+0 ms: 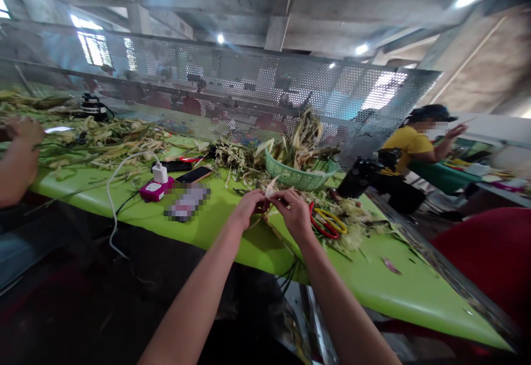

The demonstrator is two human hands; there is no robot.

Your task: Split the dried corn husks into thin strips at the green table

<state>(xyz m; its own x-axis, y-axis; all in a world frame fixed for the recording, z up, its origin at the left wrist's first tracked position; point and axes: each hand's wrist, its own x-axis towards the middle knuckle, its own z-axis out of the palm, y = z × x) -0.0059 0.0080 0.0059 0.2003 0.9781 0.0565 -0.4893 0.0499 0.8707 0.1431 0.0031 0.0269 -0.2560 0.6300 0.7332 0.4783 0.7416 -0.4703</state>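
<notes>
My left hand and my right hand meet over the front of the green table, both with fingers pinched closed. Between the fingertips a pale piece of corn husk sticks up, and a long greenish strip trails below it. The exact grip of the left fingers is partly hidden. Right beside my right hand lie red-handled scissors and a yellow-handled pair. Behind the hands stands a light-green plastic basket heaped with dry husks.
To the left are a phone, a magenta power socket with a white charger and its cable. Loose husks cover the far left. A perforated metal screen rises behind. Co-workers' arms show left and right.
</notes>
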